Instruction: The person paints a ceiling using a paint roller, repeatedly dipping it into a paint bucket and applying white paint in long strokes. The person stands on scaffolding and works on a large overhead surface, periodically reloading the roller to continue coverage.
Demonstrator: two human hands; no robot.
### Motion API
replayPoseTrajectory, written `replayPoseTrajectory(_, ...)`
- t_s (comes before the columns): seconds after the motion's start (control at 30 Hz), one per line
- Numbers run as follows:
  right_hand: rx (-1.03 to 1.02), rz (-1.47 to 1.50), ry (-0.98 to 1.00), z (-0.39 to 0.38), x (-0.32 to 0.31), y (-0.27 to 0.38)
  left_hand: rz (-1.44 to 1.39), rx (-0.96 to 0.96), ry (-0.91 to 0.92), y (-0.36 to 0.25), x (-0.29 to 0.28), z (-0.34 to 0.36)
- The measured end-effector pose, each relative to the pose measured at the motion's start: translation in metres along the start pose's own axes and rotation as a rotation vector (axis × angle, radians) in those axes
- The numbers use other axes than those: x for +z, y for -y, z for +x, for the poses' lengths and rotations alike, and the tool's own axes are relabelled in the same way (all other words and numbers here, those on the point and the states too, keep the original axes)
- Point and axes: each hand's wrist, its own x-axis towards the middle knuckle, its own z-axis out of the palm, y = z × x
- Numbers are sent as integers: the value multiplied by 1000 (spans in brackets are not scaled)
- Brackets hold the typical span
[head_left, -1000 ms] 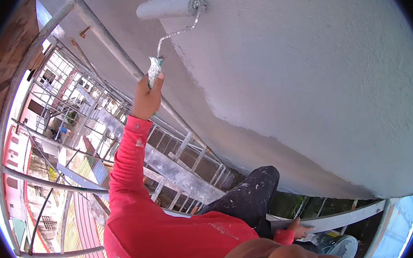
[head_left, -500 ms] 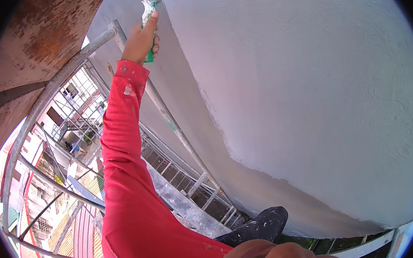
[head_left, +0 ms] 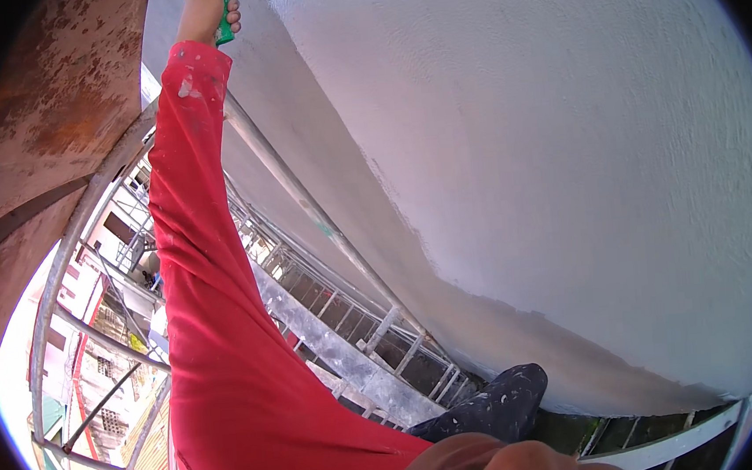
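Grey wall (head_left: pixel 520 153) — left hand (head_left: pixel 202 17) tight around green handle (head_left: pixel 224 29), long axis steeply upward in view.

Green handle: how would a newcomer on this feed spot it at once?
Find the big grey wall filling the right of the view, then the long red sleeve rising on the left. Follow that sleeve up to the left hand near the top edge. The green handle shows in its grip, its bright green unlike the red below and grey behind.
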Motion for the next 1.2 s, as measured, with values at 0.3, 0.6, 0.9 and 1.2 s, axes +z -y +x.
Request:
replayPoseTrajectory(0.3, 254, -62, 123, -7, -27, 49, 169, -172, 70, 140, 9, -169)
replayPoseTrajectory(0.6, 377, -196, 281, 2, -47, 66, 236, -348, 240, 295, 26, -339)
replayPoseTrajectory(0.9, 344, -178, 296, 1, -53, 72, 410, -351, 377, 401, 28, -481)
replayPoseTrajectory(1.2, 345, -102, 306, 3, -59, 76, 557, -507, 609, 468, 42, -575)
